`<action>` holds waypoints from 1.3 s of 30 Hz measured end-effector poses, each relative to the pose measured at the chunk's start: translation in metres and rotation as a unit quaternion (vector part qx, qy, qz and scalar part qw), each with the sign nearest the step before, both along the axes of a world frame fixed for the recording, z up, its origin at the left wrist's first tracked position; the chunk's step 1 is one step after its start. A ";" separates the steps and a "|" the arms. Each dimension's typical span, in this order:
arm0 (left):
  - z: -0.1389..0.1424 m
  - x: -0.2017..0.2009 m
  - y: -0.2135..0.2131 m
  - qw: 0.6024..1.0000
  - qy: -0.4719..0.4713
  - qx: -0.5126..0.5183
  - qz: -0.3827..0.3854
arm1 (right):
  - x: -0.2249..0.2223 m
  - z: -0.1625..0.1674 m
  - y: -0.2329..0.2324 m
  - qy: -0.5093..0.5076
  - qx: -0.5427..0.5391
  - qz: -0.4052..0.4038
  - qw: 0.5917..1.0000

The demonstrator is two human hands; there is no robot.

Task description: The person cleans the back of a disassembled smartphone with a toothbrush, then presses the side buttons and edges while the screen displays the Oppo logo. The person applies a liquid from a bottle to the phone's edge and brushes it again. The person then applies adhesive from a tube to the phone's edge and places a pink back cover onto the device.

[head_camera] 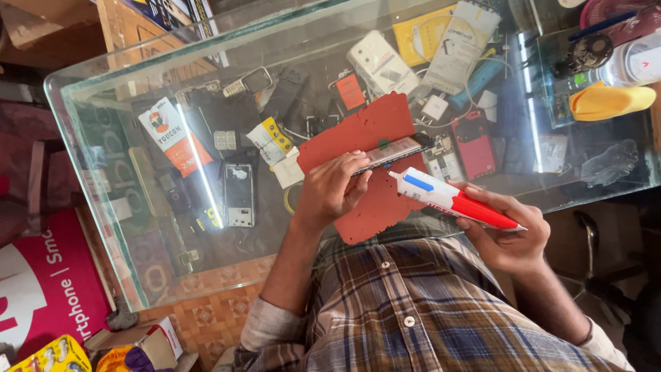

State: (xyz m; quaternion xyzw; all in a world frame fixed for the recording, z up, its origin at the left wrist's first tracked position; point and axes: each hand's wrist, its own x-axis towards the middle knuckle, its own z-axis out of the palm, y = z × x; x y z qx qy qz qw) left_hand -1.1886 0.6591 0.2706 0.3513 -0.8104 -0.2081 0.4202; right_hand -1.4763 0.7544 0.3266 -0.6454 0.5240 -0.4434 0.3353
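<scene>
Fingers of the left hand (330, 189) pinch one slim phone display strip (394, 151) by its near end, its long axis running up and right over a red mat (358, 134) on the glass counter (103, 138); the right hand (506, 234) wraps one white-and-red glue tube (451, 200), nozzle aimed left, just below the strip

— What is the person wearing?
— A plaid shirt (413, 303), checked in brown, blue, grey and cream, buttoned down the front with small pale buttons (410, 321).
— And the sleeves?
— Long ones, rolled or pushed back; the left sleeve (265, 331) bunches near the elbow, the right cuff (609, 344) sits lower on the forearm. Both hands are bare.
</scene>
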 end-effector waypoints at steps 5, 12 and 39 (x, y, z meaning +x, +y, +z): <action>0.000 0.001 0.000 1.000 -0.012 -0.013 0.002 | 0.009 0.008 -0.004 0.049 -0.009 0.018 0.999; 0.001 0.001 0.000 0.999 -0.031 -0.013 -0.001 | 0.021 0.005 -0.005 0.067 -0.040 0.029 0.997; 0.004 -0.001 0.000 1.000 -0.014 -0.006 0.009 | 0.030 0.010 -0.008 0.112 -0.041 0.015 0.993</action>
